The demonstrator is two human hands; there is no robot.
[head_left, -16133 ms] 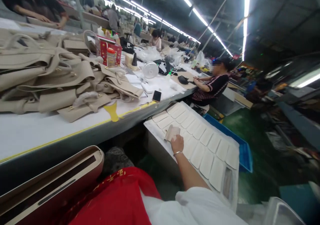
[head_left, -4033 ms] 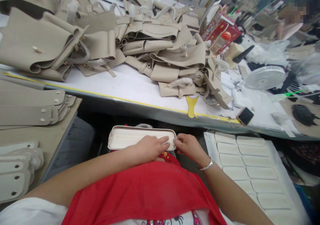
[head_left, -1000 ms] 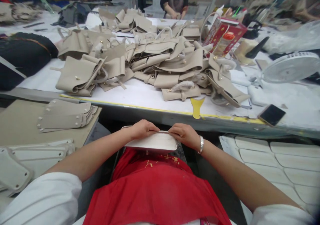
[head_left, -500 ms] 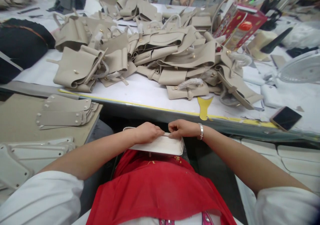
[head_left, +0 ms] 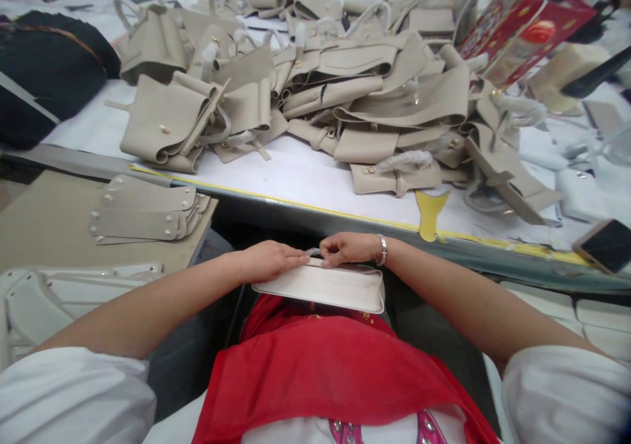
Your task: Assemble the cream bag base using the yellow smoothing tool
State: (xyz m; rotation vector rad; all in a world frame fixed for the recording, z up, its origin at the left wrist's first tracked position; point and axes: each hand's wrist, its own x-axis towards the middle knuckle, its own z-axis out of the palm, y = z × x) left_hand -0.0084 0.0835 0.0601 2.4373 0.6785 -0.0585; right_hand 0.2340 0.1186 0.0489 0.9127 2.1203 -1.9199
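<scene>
A long, pale cream bag piece (head_left: 320, 285) lies across my lap, above the red apron (head_left: 335, 365). My left hand (head_left: 271, 260) rests on its upper left edge, fingers together and pointing right, pressed on the piece. My right hand (head_left: 348, 249), with a silver bracelet at the wrist, is curled at the middle of the upper edge, thumb and forefinger pinched on that edge. A bit of wrapped strap shows between the two hands. The undersides of my fingers are hidden.
Beige bag parts (head_left: 399, 96) are heaped on the white table (head_left: 296, 181). At its edge are a yellow template (head_left: 432, 214) and a phone (head_left: 605, 245). Stacked straps (head_left: 142, 211) lie on a board at left. A red box (head_left: 537, 30) stands at the back right.
The view has shifted, so the table things sit further right. My hands have slid left along the cream piece, baring more of its right end, and the wrapped strap now shows between them.
</scene>
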